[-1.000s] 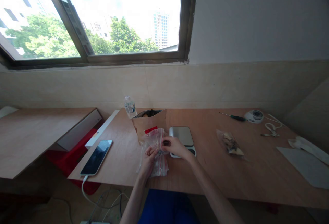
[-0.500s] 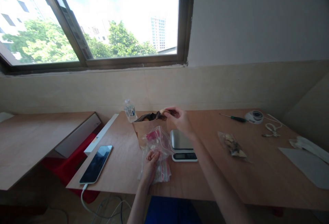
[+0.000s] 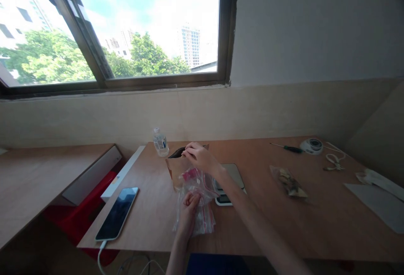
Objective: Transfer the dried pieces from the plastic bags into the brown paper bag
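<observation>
My left hand (image 3: 190, 207) is closed on a clear zip-lock bag (image 3: 205, 182) with a pink patch near its top. Beneath it, more clear zip-lock bags (image 3: 205, 222) with red stripes lie on the table. My right hand (image 3: 198, 155) is at the mouth of a brown paper bag (image 3: 177, 169), its fingers pinched together; whatever they hold is hidden. The paper bag stands open behind the zip-lock bag. Partly covered by my right forearm, a kitchen scale (image 3: 235, 174) sits just right of the bags.
A water bottle (image 3: 161, 144) stands behind the paper bag. At left lies a phone (image 3: 117, 214) with a cable plugged in. On the right are a filled clear bag (image 3: 289, 182), a screwdriver (image 3: 293, 149), a white dome camera (image 3: 312, 146) and a white sheet (image 3: 375, 203).
My right hand has moved left to the paper bag's mouth. The brown pieces that showed at its fingers and above the rim are no longer visible. My left hand keeps its hold.
</observation>
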Demonstrator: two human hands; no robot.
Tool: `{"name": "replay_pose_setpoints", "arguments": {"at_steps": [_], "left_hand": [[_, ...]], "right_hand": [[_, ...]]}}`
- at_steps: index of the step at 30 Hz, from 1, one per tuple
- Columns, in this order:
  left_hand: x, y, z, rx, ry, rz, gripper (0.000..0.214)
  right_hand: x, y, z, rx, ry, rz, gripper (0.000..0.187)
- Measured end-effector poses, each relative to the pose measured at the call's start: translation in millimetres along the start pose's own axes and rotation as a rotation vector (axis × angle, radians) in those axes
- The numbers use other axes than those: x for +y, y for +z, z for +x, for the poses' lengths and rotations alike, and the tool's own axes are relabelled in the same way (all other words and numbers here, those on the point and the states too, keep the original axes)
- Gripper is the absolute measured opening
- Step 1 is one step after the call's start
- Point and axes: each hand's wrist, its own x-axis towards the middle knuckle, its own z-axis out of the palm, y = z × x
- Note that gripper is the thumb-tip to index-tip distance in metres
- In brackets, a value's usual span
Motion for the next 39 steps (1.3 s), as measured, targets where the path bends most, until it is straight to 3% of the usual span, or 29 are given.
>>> {"name": "replay_pose_setpoints", "arguments": {"at_steps": [5,13,17,21,26,29,32,36,39], "left_hand": [[3,2.2,-2,-0.011,0.010,0.002,0.025],[9,6.6,-6,-0.003,-0.007,0.008,0.026],[12,9.8,-7,0.020,-0.013,0.015,0.026],[11,8.7,-8,-0.002,0.008,0.013,0.024],[10,8.3,-9,-0.020,0.034,0.107,0.021],[10,11.0,-10,-0.056,0.069,0.220,0.022],[10,14.9,-13,-0.050,0.175,0.394,0.027],[10,24.6,-22,0.059,0.485,0.687,0.029],[16,40.8,-33,0.167,0.685,0.792,0.025]], "right_hand": [[-6,-7,-9,0.074,0.001,-0.191,0.029],[4,-15,-22,-0.014,0.038,-0.114,0.035],[4,-21,-31,0.057,0.065,-0.024,0.030],[3,-20,-66,0.219,0.222,0.088,0.030],[9,-1,-117,0.083,0.510,0.283,0.055],[20,5,-128,0.040,0.651,0.404,0.033],[29,1,-129,0.154,0.695,0.501,0.033],[28,-11,-134,0.388,0.805,0.579,0.040],[16,-12,-141,0.422,0.869,0.601,0.046]]}}
